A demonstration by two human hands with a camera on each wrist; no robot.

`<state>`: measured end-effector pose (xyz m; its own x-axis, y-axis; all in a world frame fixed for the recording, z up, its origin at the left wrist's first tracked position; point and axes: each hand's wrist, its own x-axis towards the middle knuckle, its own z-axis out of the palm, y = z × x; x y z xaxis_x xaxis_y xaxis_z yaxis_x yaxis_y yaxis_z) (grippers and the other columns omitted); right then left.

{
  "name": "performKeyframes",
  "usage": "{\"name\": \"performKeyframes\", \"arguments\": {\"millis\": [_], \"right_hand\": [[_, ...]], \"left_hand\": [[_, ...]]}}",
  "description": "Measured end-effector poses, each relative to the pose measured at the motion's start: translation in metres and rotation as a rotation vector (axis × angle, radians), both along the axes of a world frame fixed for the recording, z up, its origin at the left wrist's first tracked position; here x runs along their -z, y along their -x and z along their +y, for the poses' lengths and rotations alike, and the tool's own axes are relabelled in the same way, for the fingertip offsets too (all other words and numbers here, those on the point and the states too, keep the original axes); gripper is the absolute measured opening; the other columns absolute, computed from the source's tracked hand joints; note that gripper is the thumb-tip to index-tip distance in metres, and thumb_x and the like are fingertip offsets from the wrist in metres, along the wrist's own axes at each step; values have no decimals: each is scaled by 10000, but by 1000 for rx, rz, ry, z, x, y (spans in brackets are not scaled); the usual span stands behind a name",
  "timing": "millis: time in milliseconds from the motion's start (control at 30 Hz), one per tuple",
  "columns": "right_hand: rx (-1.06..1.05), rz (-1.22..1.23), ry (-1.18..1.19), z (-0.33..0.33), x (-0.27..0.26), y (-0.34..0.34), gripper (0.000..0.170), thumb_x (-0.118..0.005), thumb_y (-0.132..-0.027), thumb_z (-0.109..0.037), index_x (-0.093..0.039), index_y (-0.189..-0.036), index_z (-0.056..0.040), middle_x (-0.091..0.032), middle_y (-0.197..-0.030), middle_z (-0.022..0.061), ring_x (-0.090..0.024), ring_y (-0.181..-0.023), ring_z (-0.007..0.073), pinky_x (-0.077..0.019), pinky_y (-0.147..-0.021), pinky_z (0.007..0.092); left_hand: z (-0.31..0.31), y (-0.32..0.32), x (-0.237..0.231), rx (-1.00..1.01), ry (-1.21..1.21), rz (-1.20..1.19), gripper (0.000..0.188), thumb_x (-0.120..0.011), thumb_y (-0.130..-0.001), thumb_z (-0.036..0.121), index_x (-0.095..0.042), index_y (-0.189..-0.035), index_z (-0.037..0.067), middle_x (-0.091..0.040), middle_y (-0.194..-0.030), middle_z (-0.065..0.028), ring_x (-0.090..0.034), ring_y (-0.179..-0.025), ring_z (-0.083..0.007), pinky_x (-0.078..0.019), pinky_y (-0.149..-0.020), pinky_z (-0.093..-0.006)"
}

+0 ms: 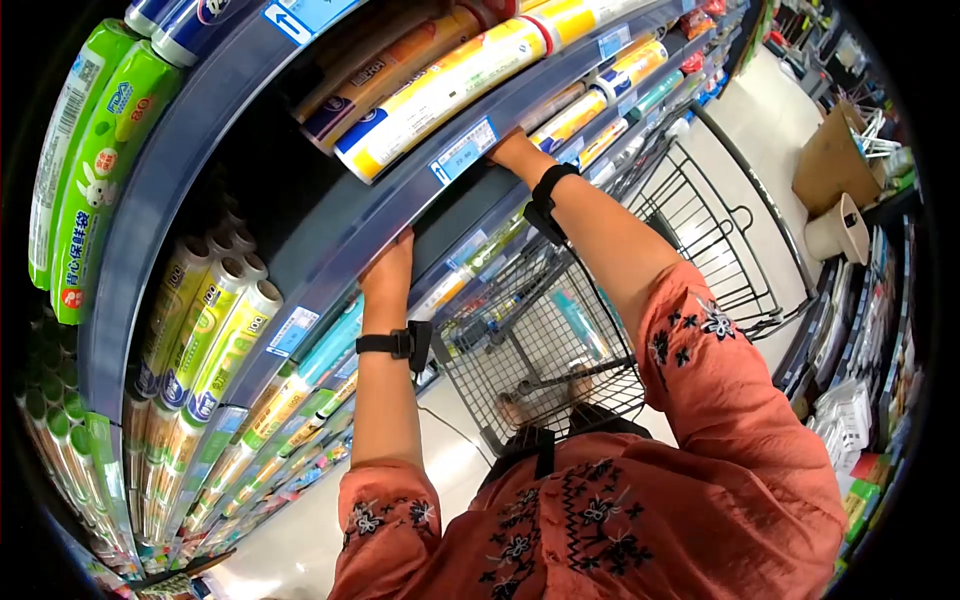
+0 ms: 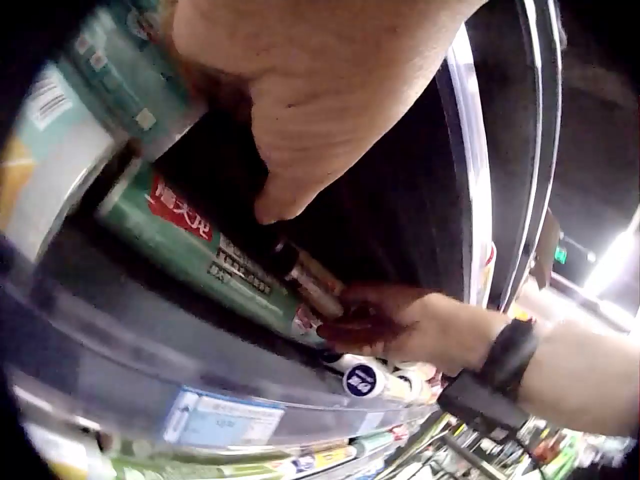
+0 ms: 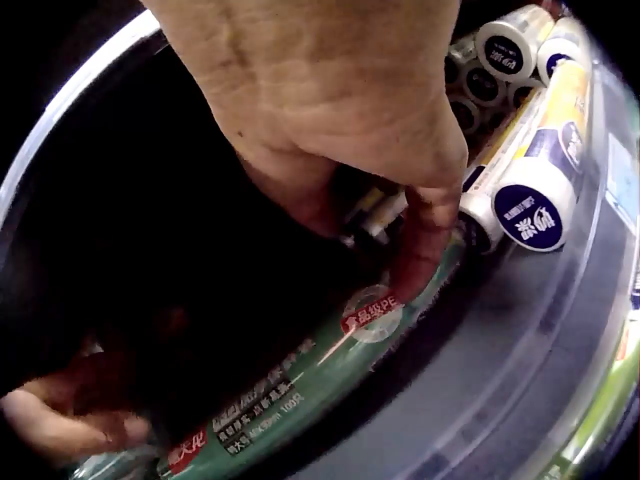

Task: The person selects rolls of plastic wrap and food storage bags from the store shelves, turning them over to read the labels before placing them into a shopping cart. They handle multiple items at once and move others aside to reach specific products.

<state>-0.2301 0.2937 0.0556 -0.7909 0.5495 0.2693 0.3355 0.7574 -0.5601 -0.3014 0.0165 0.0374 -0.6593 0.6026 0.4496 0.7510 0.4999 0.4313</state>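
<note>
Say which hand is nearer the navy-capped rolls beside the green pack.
Right: the right hand is beside the rolls; the left hand is near the far end of the green pack.

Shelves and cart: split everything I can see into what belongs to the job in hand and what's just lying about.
In the job, judging by the hands:
green pack
right hand, touching it
left hand, nearby

Just lying about:
shopping cart
yellow-and-white roll
green rabbit pack
brown box
</note>
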Motion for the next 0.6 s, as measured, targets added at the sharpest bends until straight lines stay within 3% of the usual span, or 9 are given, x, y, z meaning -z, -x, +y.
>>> {"name": "performKeyframes", "arguments": {"millis": [33,133,233,333,433,533,567,600], "right_hand": [[3,-4,-29,2,0,4,608,-591,-914,-346,-459,-1438,-67,-398,-1518,207,-386,-1394,360,-335,-1141,416],[3,-23,-97,7,1,9,600,-573,-924,-354,-458,-1439,-69,-399,-1520,202,-385,-1395,358,-329,-1144,413],[5,-36,-150,9,3,11,591,-556,-934,-361,-458,-1440,-70,-400,-1521,198,-384,-1397,355,-324,-1148,411],[11,-44,-201,10,5,12,584,-538,-944,-368,-458,-1441,-72,-401,-1522,193,-384,-1398,353,-319,-1152,409],[25,-54,-254,15,9,9,577,-520,-954,-376,-458,-1442,-74,-402,-1524,188,-383,-1399,351,-314,-1155,406],[41,-80,-324,21,11,6,571,-502,-964,-383,-457,-1443,-75,-403,-1525,183,-383,-1400,349,-309,-1159,404],[43,-89,-354,25,11,4,569,-496,-967,-385,-457,-1443,-76,-403,-1526,181,-382,-1401,348,-307,-1160,403],[26,-83,-337,26,8,1,567,-490,-971,-388,-457,-1444,-76,-403,-1526,180,-382,-1401,347,-305,-1161,402]], "left_hand": [[3,-23,-40,-64,200,71,368,-667,-894,320,-656,-1184,94,-664,-1184,-158,-632,-1053,-393,-497,-914,-466],[10,-33,-55,-72,227,47,331,-671,-887,337,-683,-1156,144,-682,-1137,-158,-645,-1042,-378,-510,-887,-481],[12,-37,-61,-90,303,-76,375,-680,-882,364,-678,-1163,116,-675,-1146,-171,-641,-1037,-393,-506,-887,-497],[12,-41,-49,-113,372,197,420,-689,-880,379,-664,-1184,91,-663,-1164,-190,-630,-1046,-413,-503,-888,-503],[17,-53,-58,-75,373,69,484,-689,-876,415,-643,-1224,81,-638,-1211,-207,-619,-1068,-419,-497,-905,-507],[24,-48,-53,-11,190,265,344,-698,-865,309,-685,-1112,70,-687,-1035,-196,-658,-932,-397,-530,-820,-494],[30,-42,-53,-30,171,228,301,-702,-860,286,-698,-1089,91,-690,-1041,-181,-658,-916,-390,-531,-798,-497],[33,-37,-53,-28,194,153,377,-684,-862,343,-673,-1146,95,-666,-1112,-184,-631,-990,-397,-506,-855,-497]]}}
